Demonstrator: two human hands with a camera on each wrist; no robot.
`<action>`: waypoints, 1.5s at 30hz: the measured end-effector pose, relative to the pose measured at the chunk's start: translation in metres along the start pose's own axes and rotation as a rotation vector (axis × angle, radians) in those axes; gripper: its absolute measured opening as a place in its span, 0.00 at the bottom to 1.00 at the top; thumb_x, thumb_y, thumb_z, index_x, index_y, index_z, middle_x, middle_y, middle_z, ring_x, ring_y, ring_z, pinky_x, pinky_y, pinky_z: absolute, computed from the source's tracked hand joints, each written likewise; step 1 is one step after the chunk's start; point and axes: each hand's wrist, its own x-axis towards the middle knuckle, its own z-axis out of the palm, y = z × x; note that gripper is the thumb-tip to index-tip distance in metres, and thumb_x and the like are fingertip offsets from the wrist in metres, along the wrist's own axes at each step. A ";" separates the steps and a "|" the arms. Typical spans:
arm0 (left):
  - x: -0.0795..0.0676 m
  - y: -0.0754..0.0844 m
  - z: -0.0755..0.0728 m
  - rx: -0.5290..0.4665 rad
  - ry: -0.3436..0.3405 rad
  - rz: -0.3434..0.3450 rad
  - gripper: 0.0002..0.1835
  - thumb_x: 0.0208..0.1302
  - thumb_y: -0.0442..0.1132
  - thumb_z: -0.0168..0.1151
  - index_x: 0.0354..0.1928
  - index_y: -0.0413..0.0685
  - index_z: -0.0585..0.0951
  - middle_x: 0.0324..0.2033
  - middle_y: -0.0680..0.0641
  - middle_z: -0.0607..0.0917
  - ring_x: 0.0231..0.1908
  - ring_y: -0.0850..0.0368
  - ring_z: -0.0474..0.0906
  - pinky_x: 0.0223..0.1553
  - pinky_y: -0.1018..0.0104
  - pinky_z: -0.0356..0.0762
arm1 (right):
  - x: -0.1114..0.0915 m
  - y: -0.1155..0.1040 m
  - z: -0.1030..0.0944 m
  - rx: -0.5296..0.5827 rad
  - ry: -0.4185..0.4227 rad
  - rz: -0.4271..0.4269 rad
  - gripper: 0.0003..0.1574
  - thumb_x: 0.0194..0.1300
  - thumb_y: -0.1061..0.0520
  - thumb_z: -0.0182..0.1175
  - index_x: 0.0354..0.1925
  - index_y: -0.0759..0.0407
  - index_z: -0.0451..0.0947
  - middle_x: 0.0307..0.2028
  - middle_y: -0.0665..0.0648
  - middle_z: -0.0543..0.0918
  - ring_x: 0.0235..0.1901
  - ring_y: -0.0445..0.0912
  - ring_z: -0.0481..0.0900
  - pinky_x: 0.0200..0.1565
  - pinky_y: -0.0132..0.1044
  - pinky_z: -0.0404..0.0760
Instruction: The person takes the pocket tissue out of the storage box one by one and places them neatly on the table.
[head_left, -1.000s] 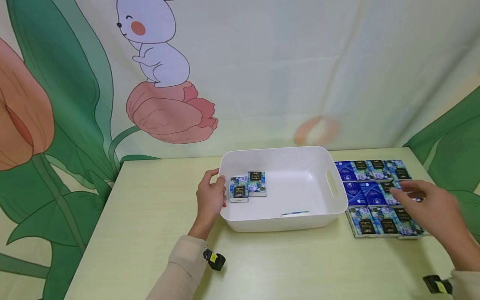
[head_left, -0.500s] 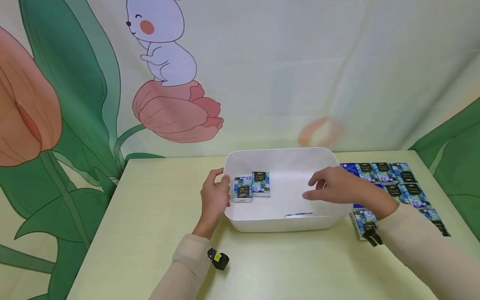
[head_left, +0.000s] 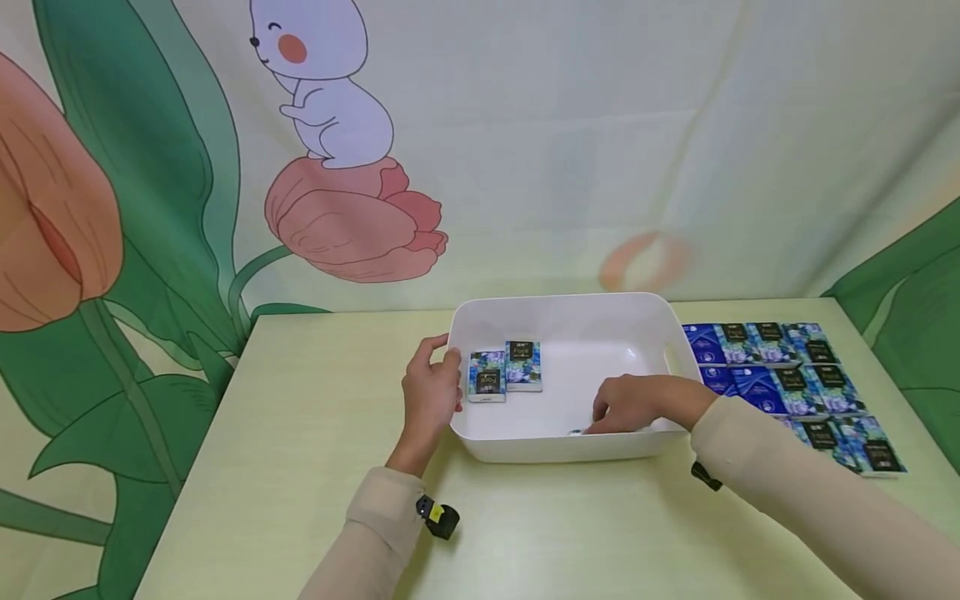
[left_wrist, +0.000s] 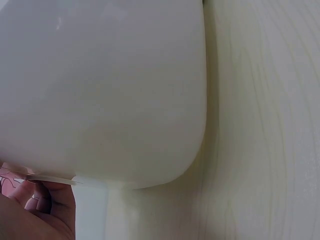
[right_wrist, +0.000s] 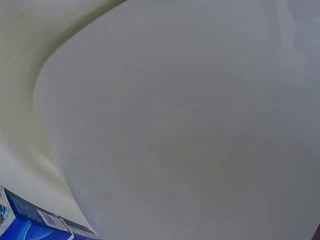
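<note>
A white plastic bin (head_left: 517,450) stands on the table. My left hand (head_left: 431,387) grips its left end, thumb over the rim and fingers at the handle slot; the left wrist view shows the hand (left_wrist: 45,210) at the rim's edge. My right hand (head_left: 626,404) reaches down inside the bin at the near wall, fingers bent, right at a flat small tissue pack (head_left: 576,432). The near wall hides most of that pack and the fingertips, so I cannot tell whether they pinch it. Two blue floral tissue packs, one nearer the left wall (head_left: 487,377), lie inside at the left.
Right of the bin, several tissue packs (head_left: 810,379) lie in rows, some plain blue, some floral; my right forearm passes over the nearest row. A blue pack (right_wrist: 35,220) shows low in the right wrist view. A printed cloth (head_left: 525,167) hangs behind the table (head_left: 300,400).
My right hand has moved left from above the rows of packs, over the bin's right end and down to the near wall inside. The left hand keeps its grip on the bin.
</note>
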 end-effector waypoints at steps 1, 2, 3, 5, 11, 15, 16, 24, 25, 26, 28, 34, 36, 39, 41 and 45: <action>0.000 0.000 0.000 0.004 0.002 -0.001 0.19 0.74 0.44 0.54 0.62 0.49 0.77 0.24 0.32 0.79 0.11 0.57 0.68 0.15 0.67 0.72 | 0.001 0.000 0.001 0.017 -0.011 0.002 0.24 0.68 0.43 0.64 0.48 0.61 0.85 0.40 0.52 0.84 0.35 0.45 0.78 0.41 0.41 0.82; 0.000 0.000 0.000 0.006 0.005 -0.001 0.19 0.74 0.44 0.54 0.62 0.49 0.77 0.24 0.32 0.79 0.11 0.57 0.68 0.15 0.67 0.72 | 0.002 0.000 0.002 0.034 -0.019 0.002 0.24 0.68 0.43 0.63 0.49 0.61 0.85 0.39 0.52 0.84 0.34 0.44 0.78 0.38 0.40 0.82; 0.000 0.000 0.000 0.008 0.006 -0.003 0.19 0.74 0.44 0.54 0.62 0.49 0.77 0.23 0.33 0.79 0.11 0.57 0.68 0.15 0.67 0.71 | 0.003 0.001 0.003 0.050 -0.030 0.005 0.24 0.68 0.43 0.63 0.50 0.61 0.85 0.38 0.51 0.83 0.33 0.44 0.78 0.36 0.38 0.82; 0.000 0.001 0.001 0.008 0.006 -0.008 0.19 0.74 0.44 0.54 0.62 0.49 0.78 0.23 0.34 0.79 0.11 0.57 0.67 0.15 0.67 0.71 | 0.004 0.002 0.003 0.075 -0.051 0.021 0.25 0.68 0.42 0.61 0.50 0.61 0.84 0.37 0.51 0.83 0.32 0.44 0.78 0.34 0.38 0.82; 0.000 0.002 0.002 0.015 0.000 -0.017 0.19 0.73 0.44 0.54 0.62 0.49 0.77 0.25 0.32 0.79 0.11 0.58 0.68 0.15 0.67 0.72 | 0.004 0.004 0.002 0.139 -0.088 0.094 0.25 0.64 0.38 0.60 0.41 0.59 0.83 0.31 0.52 0.81 0.31 0.44 0.78 0.37 0.38 0.84; 0.000 0.002 0.002 0.021 0.007 -0.012 0.18 0.73 0.44 0.54 0.61 0.50 0.78 0.24 0.33 0.79 0.11 0.57 0.68 0.15 0.66 0.72 | -0.001 0.004 -0.002 0.169 -0.086 0.109 0.25 0.61 0.38 0.61 0.38 0.58 0.82 0.31 0.52 0.79 0.31 0.44 0.77 0.39 0.39 0.84; 0.000 0.001 0.002 0.020 0.007 -0.011 0.18 0.73 0.44 0.54 0.61 0.50 0.78 0.24 0.34 0.79 0.11 0.57 0.68 0.15 0.66 0.72 | -0.002 0.004 -0.003 0.178 -0.085 0.102 0.24 0.60 0.38 0.61 0.37 0.58 0.82 0.30 0.52 0.79 0.31 0.44 0.77 0.39 0.38 0.84; -0.001 -0.001 0.002 -0.003 -0.013 -0.015 0.19 0.73 0.44 0.53 0.62 0.49 0.77 0.23 0.36 0.78 0.12 0.58 0.68 0.16 0.66 0.72 | -0.041 0.005 -0.010 0.232 0.170 -0.049 0.25 0.57 0.35 0.69 0.36 0.55 0.87 0.28 0.49 0.84 0.29 0.44 0.79 0.36 0.40 0.81; -0.001 -0.001 0.002 -0.003 -0.014 -0.015 0.19 0.73 0.44 0.53 0.62 0.48 0.77 0.23 0.36 0.78 0.12 0.57 0.68 0.16 0.66 0.72 | -0.051 0.003 -0.012 0.221 0.224 -0.063 0.27 0.57 0.35 0.70 0.38 0.56 0.87 0.30 0.49 0.84 0.30 0.44 0.79 0.37 0.40 0.81; -0.001 -0.001 0.002 -0.003 -0.014 -0.014 0.19 0.73 0.44 0.54 0.62 0.48 0.77 0.23 0.36 0.78 0.12 0.57 0.68 0.16 0.66 0.72 | -0.061 0.001 -0.014 0.202 0.277 -0.070 0.29 0.57 0.34 0.70 0.40 0.57 0.87 0.32 0.49 0.85 0.32 0.44 0.79 0.37 0.41 0.81; -0.001 0.000 0.001 -0.001 -0.014 -0.013 0.19 0.73 0.44 0.53 0.62 0.48 0.76 0.23 0.36 0.78 0.12 0.57 0.68 0.16 0.66 0.71 | -0.083 -0.002 -0.017 0.162 0.373 -0.063 0.33 0.56 0.34 0.71 0.44 0.61 0.86 0.35 0.50 0.86 0.34 0.44 0.80 0.38 0.41 0.82; 0.001 0.002 -0.001 0.004 -0.004 -0.019 0.19 0.74 0.45 0.54 0.63 0.49 0.76 0.25 0.33 0.78 0.13 0.57 0.68 0.16 0.67 0.71 | -0.132 0.001 -0.011 0.089 0.579 0.009 0.36 0.56 0.34 0.72 0.45 0.64 0.86 0.34 0.51 0.85 0.31 0.44 0.77 0.31 0.41 0.77; 0.001 0.002 -0.001 0.010 -0.007 -0.022 0.19 0.74 0.45 0.54 0.63 0.50 0.76 0.24 0.34 0.78 0.13 0.57 0.68 0.16 0.67 0.71 | -0.144 0.007 -0.003 0.076 0.628 0.051 0.38 0.55 0.35 0.72 0.47 0.66 0.85 0.32 0.49 0.84 0.29 0.44 0.75 0.30 0.40 0.75; 0.001 0.002 -0.001 0.021 -0.015 -0.024 0.19 0.75 0.45 0.53 0.63 0.50 0.76 0.24 0.36 0.78 0.13 0.57 0.68 0.17 0.66 0.71 | -0.160 0.019 0.014 0.072 0.674 0.130 0.40 0.55 0.35 0.73 0.50 0.68 0.84 0.28 0.48 0.80 0.26 0.44 0.71 0.28 0.39 0.70; 0.001 0.002 0.000 0.017 -0.019 -0.022 0.19 0.75 0.45 0.53 0.63 0.50 0.76 0.24 0.36 0.78 0.13 0.57 0.68 0.17 0.66 0.71 | -0.168 0.031 0.028 0.083 0.683 0.186 0.43 0.55 0.33 0.72 0.50 0.69 0.84 0.27 0.48 0.80 0.26 0.44 0.71 0.27 0.39 0.70; 0.000 0.001 0.001 0.006 -0.021 -0.021 0.19 0.74 0.45 0.54 0.63 0.50 0.76 0.24 0.36 0.78 0.13 0.57 0.68 0.16 0.67 0.71 | -0.174 0.058 0.059 0.097 0.659 0.340 0.50 0.53 0.25 0.69 0.44 0.71 0.84 0.26 0.50 0.80 0.26 0.46 0.74 0.27 0.42 0.73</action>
